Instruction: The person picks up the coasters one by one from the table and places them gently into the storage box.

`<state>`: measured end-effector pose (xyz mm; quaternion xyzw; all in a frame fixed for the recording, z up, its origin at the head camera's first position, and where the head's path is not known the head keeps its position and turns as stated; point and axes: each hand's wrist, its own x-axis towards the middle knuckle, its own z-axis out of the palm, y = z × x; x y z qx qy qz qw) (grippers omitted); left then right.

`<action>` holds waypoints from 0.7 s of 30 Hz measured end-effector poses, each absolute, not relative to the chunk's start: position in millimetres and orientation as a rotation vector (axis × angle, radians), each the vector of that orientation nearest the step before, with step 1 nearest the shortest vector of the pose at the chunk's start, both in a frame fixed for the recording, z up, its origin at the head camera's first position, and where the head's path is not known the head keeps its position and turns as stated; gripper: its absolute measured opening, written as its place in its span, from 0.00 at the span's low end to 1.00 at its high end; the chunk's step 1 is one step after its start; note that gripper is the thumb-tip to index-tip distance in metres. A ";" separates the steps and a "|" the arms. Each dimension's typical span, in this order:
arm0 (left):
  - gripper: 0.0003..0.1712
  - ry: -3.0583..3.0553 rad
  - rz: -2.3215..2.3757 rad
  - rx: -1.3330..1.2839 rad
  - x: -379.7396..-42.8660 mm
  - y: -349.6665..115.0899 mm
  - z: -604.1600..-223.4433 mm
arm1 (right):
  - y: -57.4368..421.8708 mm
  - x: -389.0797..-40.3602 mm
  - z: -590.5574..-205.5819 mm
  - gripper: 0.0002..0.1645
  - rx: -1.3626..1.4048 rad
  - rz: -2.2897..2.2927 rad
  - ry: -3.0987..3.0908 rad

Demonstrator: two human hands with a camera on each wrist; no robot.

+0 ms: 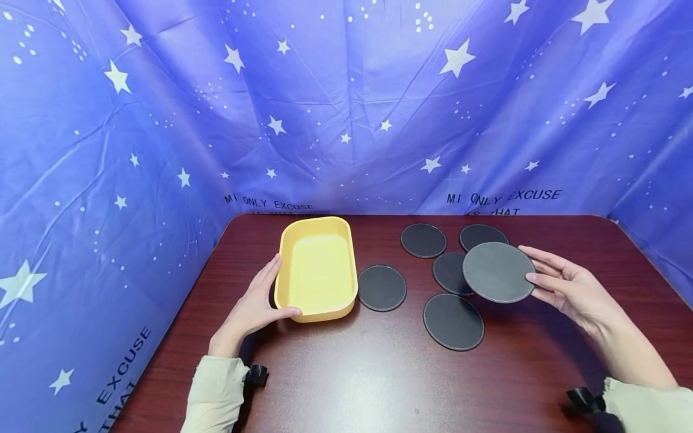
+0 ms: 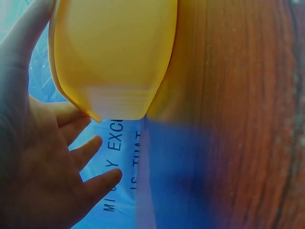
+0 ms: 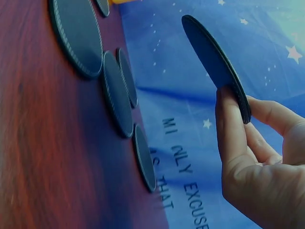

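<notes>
A yellow rectangular tray (image 1: 316, 310) with rounded corners stands on the table at left of centre. My left hand (image 1: 254, 300) holds its near left corner, thumb at the near rim and fingers along the left side; in the left wrist view the lower fingers spread past the tray. My right hand (image 1: 574, 288) pinches a round black coaster (image 1: 498, 272) with a stitched edge between thumb and fingers. It is raised above the table and tilted, seen edge-on in the right wrist view. Below and left of it lie more such coasters, one partly hidden behind the held one.
One coaster (image 1: 382, 288) lies close against the tray's right side. Others lie at right of centre: a near coaster (image 1: 453, 322), a middle coaster (image 1: 452, 272) and two at the back. A blue star-printed curtain (image 1: 346, 120) hangs behind the dark red wooden table (image 1: 346, 385).
</notes>
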<state>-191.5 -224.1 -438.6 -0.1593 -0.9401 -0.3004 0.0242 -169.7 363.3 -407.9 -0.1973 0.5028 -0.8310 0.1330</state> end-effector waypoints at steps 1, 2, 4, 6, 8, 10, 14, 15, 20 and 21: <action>0.70 -2.910 -0.928 -0.491 -191.3 -224.0 -438.4 | 360.2 -170.3 -406.3 0.37 -0.567 -2.412 1.458; 0.70 -2.911 -0.927 -0.490 -191.2 -223.9 -438.2 | 357.1 -171.2 -404.8 0.37 -0.564 -2.414 1.454; 0.70 -2.910 -0.927 -0.488 -191.2 -223.7 -438.0 | 350.3 -173.5 -401.5 0.37 -0.558 -2.419 1.437; 0.71 -2.913 -0.920 -0.488 -191.5 -223.3 -437.9 | 344.0 -176.0 -398.5 0.36 -0.554 -2.424 1.412; 0.71 -2.920 -0.917 -0.486 -191.5 -223.7 -438.3 | 336.6 -179.4 -395.9 0.36 -0.552 -2.424 1.389; 0.71 -2.929 -0.910 -0.483 -191.7 -224.1 -438.7 | 329.4 -182.5 -393.1 0.35 -0.550 -2.424 1.368; 0.71 -2.929 -0.905 -0.489 -192.6 -224.5 -439.2 | 315.5 -188.0 -388.6 0.34 -0.541 -2.422 1.341; 0.71 -2.928 -0.904 -0.490 -192.7 -224.7 -439.2 | 312.2 -189.2 -387.7 0.34 -0.535 -2.422 1.336; 0.71 -2.928 -0.913 -0.491 -193.1 -225.3 -438.5 | 296.0 -195.6 -386.0 0.32 -0.492 -2.434 1.322; 0.71 -2.932 -0.915 -0.488 -193.1 -225.4 -438.4 | 293.1 -196.6 -386.1 0.31 -0.479 -2.435 1.321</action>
